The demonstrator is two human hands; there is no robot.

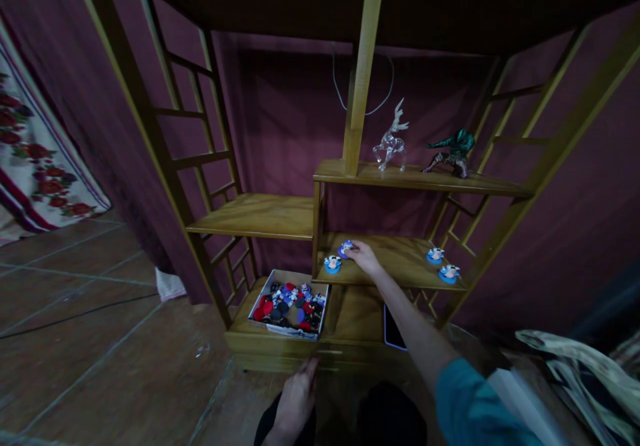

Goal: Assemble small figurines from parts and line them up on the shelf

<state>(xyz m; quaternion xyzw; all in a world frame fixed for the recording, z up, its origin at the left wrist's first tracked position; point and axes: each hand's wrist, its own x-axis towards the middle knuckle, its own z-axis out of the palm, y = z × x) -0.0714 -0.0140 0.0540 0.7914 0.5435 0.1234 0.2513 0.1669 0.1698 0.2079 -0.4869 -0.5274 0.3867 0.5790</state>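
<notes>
My right hand (363, 257) reaches onto the lower right shelf (390, 257), its fingers closed on a small figurine (344, 249) with a purple base. Just in front of that piece stands a cow-like figurine (333, 265) on a blue base. Two similar blue-based figurines, one behind (435, 255) and one in front (449, 273), are at the shelf's right end. My left hand (299, 396) is low in front of the cabinet by my knee, fingers stretched out and holding nothing. An open box (274, 274) of red, black, purple and white figurines sits left of the shelf.
On the upper right shelf (415, 178) stand a clear deer figure (392, 143) and a dark green figure (453, 153). A wooden post (364, 73) rises at mid-cabinet. A dark tablet-like object (395, 329) lies below. Bags or cloth (575, 359) are at right.
</notes>
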